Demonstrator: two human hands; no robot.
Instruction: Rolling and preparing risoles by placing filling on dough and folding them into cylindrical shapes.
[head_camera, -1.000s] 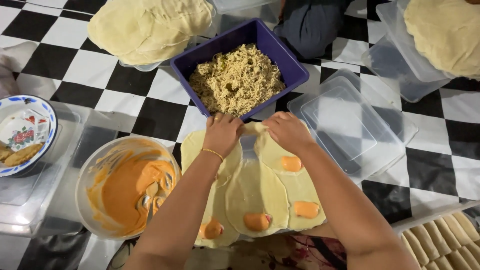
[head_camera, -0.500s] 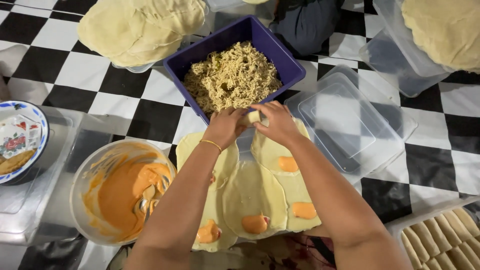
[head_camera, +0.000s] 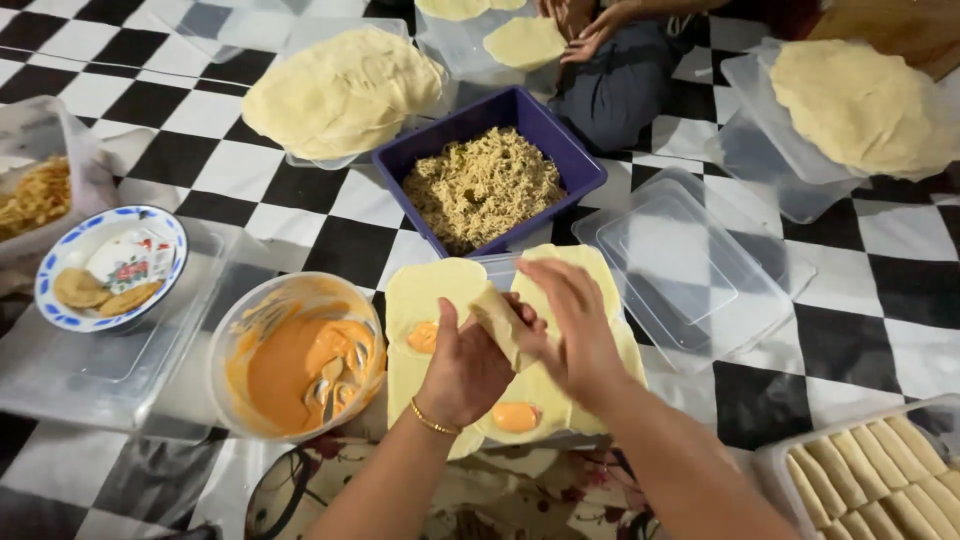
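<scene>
The left hand (head_camera: 465, 365) and the right hand (head_camera: 570, 330) meet over a half-rolled wrapper roll (head_camera: 500, 322), a pale thin sheet of dough being folded into a short tube; it sits lifted just above the flat wrappers (head_camera: 435, 290) laid out on a clear tray below. The left fingers are curled under and against the roll, closed on its near end, while the right fingers (head_camera: 560, 285) cup over its far side, loosely bent and pressing it. By the look of it the roll is light, soft and limp, likely to tear or unroll if pinched hard, so it is best held along its length with flat pads, both ends supported. The flat wrappers look smooth, floppy and slightly tacky, each carrying a glossy dab of orange sauce (head_camera: 515, 415) that would be slippery. Just behind them a purple tub (head_camera: 570, 150) holds dry-looking, crumbly shredded noodle filling (head_camera: 480, 185). To the left, a clear bowl (head_camera: 230, 340) holds thick orange sauce and a spoon. Stiff clear plastic lids (head_camera: 690, 270) lie on the checkered floor (head_camera: 300, 230), and a tray of finished rolls (head_camera: 880, 465) sits at lower right.
</scene>
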